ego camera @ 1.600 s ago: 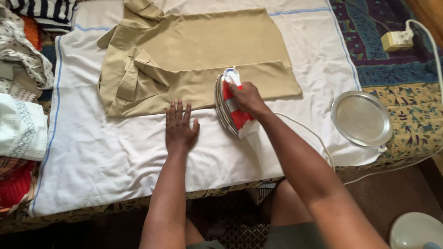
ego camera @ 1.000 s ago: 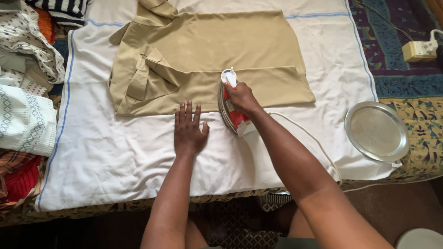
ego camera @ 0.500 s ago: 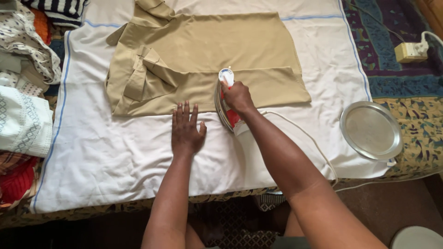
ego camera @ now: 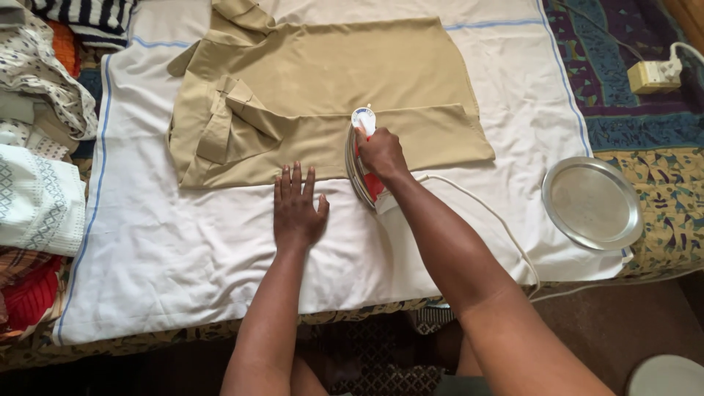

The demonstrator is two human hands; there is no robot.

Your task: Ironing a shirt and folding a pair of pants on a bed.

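Fingers of the right hand [ego camera: 381, 154] close around the handle of the red-and-white iron [ego camera: 364, 161], set on the tan garment's [ego camera: 352, 88] near hem, long axis pointing away from the person. Left hand [ego camera: 297, 209] lies open, flat on the white sheet [ego camera: 183, 249] just left.

A round metal plate [ego camera: 592, 202] lies at the right edge of the white sheet [ego camera: 176, 257], partly on a patterned bedcover [ego camera: 660, 147]. Beyond it, a yellowish socket box [ego camera: 648, 76] with a white plug sits on the cover. Folded clothes [ego camera: 37, 194] are stacked along the left; a striped garment [ego camera: 84, 13] lies top left.
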